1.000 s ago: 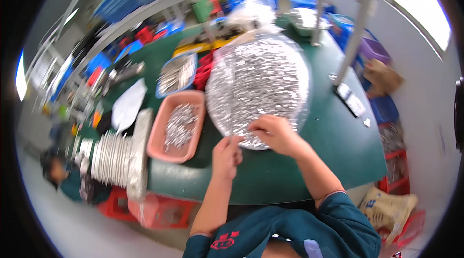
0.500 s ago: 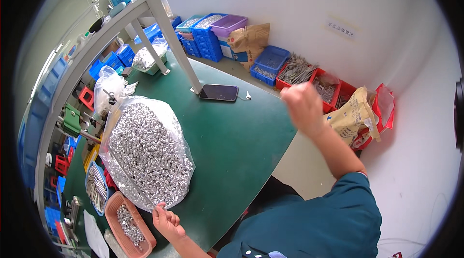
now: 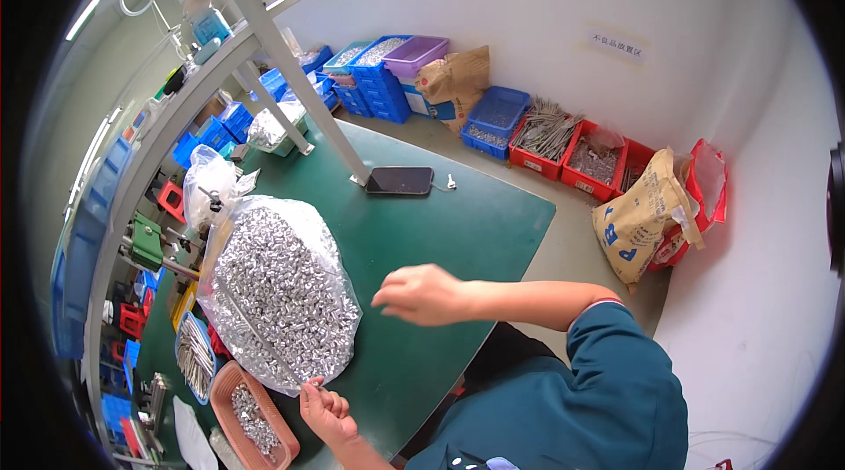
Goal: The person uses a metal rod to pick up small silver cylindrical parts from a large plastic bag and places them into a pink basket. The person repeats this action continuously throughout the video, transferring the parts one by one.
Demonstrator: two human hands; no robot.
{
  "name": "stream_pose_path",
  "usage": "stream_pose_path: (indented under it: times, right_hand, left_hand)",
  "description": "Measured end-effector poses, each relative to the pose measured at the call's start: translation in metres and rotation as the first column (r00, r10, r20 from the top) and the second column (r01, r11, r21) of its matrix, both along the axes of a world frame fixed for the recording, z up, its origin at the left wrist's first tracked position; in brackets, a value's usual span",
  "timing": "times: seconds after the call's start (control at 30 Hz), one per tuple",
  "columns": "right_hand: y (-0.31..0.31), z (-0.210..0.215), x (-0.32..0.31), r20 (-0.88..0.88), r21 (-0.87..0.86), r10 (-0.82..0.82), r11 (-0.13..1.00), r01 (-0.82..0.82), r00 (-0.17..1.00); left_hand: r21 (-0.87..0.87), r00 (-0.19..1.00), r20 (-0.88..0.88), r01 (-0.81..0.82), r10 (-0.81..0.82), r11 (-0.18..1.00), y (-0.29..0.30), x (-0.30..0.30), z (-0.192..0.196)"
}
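My left hand (image 3: 327, 410) is closed on the near end of a thin metal rod (image 3: 261, 340). The rod slants across a heap of small silvery metal sleeves (image 3: 290, 285), which lies on a clear plastic bag (image 3: 310, 216) on the green table (image 3: 458, 232). To the right of the heap, above the tabletop, my right hand (image 3: 421, 296) points left with its fingers loosely stretched; I see nothing in it. Beside my left hand stands a salmon-coloured basket (image 3: 280, 422) with more small metal parts (image 3: 253, 417) inside.
A blue basket of metal rods (image 3: 194, 357) sits left of the heap, near a green clamp-like fixture (image 3: 148, 241). A shelf post (image 3: 304, 74) meets the table by a phone (image 3: 400, 180). Red bins (image 3: 546, 140) and a brown paper sack (image 3: 642, 215) stand on the floor beyond.
My right hand has swung from beyond the table's right edge back leftward, close to the heap. The left hand keeps its hold on the rod. The whole view has shifted slightly.
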State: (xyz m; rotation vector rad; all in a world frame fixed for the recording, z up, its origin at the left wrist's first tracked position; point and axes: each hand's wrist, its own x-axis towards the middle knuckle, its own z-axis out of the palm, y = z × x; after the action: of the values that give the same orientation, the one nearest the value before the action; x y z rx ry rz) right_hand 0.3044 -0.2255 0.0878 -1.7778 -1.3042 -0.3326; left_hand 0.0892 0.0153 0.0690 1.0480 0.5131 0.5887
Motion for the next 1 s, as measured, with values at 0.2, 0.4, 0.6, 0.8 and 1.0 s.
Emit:
stream_pose_path:
  times: [0.2, 0.4, 0.6, 0.8, 1.0]
  right_hand:
    - [0.127, -0.004, -0.072, -0.359, 0.079, 0.423, 0.902, -0.424, 0.832]
    - [0.168, -0.017, -0.108, -0.446, 0.130, 0.449, 0.888, -0.441, 0.774]
    - [0.188, -0.022, -0.103, -0.455, 0.202, 0.450, 0.893, -0.403, 0.769]
    - [0.199, -0.007, -0.005, -0.861, 0.509, 0.506, 0.853, -0.111, -0.056]
    - [0.194, -0.013, 0.020, -0.846, 0.533, 0.514, 0.812, -0.239, -0.143]
  left_hand:
    - [-0.078, 0.995, -0.066, -0.082, 0.077, 0.994, -0.022, -0.008, 0.018]
    - [-0.199, 0.986, -0.080, -0.158, 0.145, 0.967, -0.005, -0.028, 0.017]
    - [-0.162, 0.990, -0.085, -0.127, 0.115, 0.979, 0.003, -0.050, 0.008]
    - [0.538, 0.867, -0.310, -0.179, 0.391, 0.824, 0.007, -0.078, -0.039]
    - [0.713, 0.843, -0.259, -0.163, 0.472, 0.682, -0.004, -0.087, -0.059]
